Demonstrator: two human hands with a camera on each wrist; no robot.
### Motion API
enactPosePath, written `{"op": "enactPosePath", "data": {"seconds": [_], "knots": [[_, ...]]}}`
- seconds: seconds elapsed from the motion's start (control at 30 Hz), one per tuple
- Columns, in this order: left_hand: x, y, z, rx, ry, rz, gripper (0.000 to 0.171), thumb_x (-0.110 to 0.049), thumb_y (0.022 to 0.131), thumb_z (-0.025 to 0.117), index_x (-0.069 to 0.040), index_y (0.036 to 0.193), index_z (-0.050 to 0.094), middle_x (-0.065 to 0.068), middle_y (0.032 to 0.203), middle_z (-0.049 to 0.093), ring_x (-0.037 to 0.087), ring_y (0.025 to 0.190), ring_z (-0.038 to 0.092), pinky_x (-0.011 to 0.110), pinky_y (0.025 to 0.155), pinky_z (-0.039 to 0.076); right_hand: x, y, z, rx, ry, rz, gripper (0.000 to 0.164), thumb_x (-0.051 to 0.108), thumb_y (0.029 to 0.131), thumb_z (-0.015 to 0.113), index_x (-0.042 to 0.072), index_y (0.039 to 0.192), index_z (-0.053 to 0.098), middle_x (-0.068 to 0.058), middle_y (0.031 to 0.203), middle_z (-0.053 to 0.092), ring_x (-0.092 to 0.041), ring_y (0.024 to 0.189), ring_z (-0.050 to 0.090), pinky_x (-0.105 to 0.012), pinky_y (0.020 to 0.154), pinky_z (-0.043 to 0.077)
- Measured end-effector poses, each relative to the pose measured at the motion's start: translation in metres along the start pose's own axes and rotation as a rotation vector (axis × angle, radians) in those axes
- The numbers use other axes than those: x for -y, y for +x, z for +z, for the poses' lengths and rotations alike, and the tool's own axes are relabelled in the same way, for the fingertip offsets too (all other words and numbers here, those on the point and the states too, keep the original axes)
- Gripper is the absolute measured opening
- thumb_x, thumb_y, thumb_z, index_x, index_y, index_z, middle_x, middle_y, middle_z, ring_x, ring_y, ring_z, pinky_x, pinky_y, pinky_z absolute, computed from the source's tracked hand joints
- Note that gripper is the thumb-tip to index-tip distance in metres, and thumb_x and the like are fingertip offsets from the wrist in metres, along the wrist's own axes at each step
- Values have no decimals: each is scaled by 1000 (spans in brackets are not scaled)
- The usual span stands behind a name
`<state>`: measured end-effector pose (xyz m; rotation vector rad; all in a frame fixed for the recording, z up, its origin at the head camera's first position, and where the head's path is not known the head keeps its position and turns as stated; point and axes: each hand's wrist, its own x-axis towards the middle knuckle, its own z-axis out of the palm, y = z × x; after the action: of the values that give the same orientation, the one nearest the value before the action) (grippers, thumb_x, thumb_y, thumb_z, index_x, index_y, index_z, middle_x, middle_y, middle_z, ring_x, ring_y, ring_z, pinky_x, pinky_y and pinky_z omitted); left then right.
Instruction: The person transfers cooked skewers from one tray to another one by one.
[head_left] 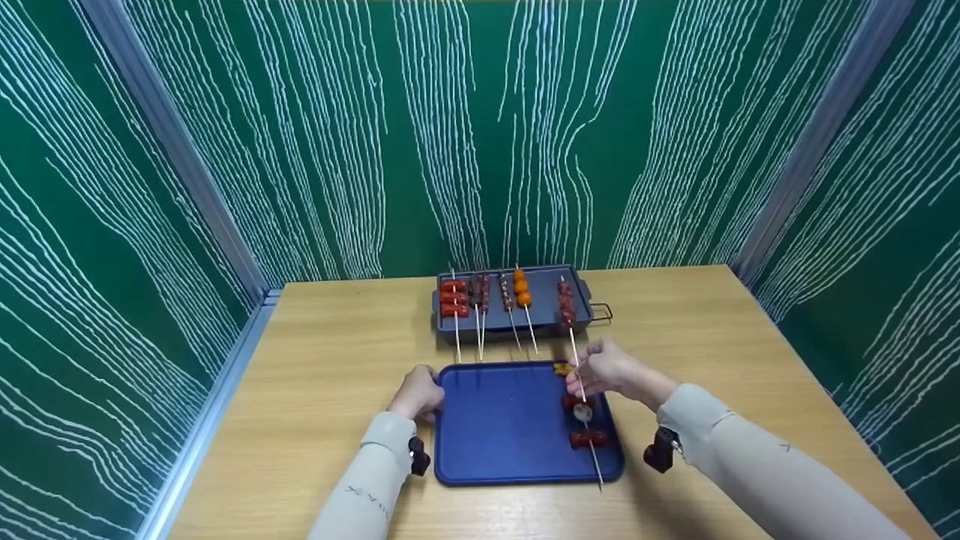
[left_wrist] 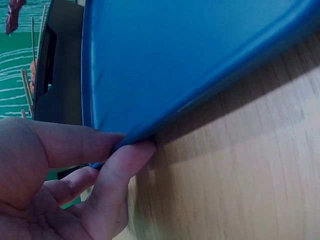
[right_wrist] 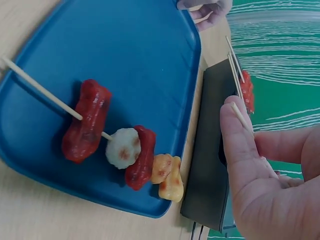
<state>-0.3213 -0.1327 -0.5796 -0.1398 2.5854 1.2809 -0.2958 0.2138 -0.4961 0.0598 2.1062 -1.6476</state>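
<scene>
Light sleeves [head_left: 765,450] nearest, flanking a blue tray [head_left: 502,427], used as reference. Mixed skewer [head_left: 589,439] (red, white and yellow pieces) lies along the tray's right side, stick projecting past its near edge. Left hand [head_left: 418,394]: thumb and finger pinch the tray's rim near its far left corner. Right hand [head_left: 611,369], at the tray's far right corner: thumb and finger pinch the stick of a red meat skewer [head_left: 566,304], its food end over a dark grill [head_left: 545,289] just beyond the tray. Grill also bears red-sausage skewer [head_left: 454,298], three slim brownish skewers [head_left: 475,289], orange-ball skewer [head_left: 521,288]. Farthest beyond tray: green wall [head_left: 487,187], white-lined.
</scene>
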Motion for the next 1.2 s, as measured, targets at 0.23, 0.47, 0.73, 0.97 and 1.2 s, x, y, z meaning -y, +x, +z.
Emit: {"op": "enactPosePath", "data": {"seconds": [0.23, 0.47, 0.73, 0.97, 1.2], "knots": [[1, -1, -1, -8, -4, 4, 21, 9, 86, 50, 3, 104, 59, 20, 95, 66, 18, 43, 60, 30, 39, 58, -6, -9, 5, 26, -32, 9, 13, -12, 99, 51, -4, 104, 59, -10, 85, 75, -17, 71, 76, -35, 71, 71], [-1, -1, -1, -13, 6, 6, 22, 9, 86, 51, 3, 105, 60, 21, 97, 67, 17, 43, 59, 30, 39, 57, -16, -15, 8, 43, -37, 5, 14, -13, 99, 51, -8, 109, 60, -11, 86, 74, -17, 71, 75, -37, 73, 71], [9, 8, 3, -5, 13, 13, 29, 8, 87, 53, 6, 114, 62, 24, 98, 69, 17, 42, 60, 30, 39, 58, -25, -27, 16, 34, -27, 7, 14, -13, 98, 53, -8, 110, 58, -13, 87, 73, -19, 73, 76, -37, 72, 71], [0, -1, 0, -6, 8, -12, 31, 9, 86, 53, 6, 116, 62, 17, 88, 67, 15, 42, 58, 26, 37, 55, -35, -34, 22, 50, -1, 12, 12, -13, 99, 51, -6, 107, 57, -13, 86, 72, -20, 73, 75, -38, 73, 71], [0, -1, -1, -1, -2, -17, 25, 9, 88, 51, 4, 110, 61, 18, 95, 65, 18, 46, 60, 29, 40, 58, -42, -40, 27, 17, -28, 39, 10, -11, 100, 53, -5, 105, 58, -16, 87, 73, -21, 73, 76, -41, 74, 72]]}}
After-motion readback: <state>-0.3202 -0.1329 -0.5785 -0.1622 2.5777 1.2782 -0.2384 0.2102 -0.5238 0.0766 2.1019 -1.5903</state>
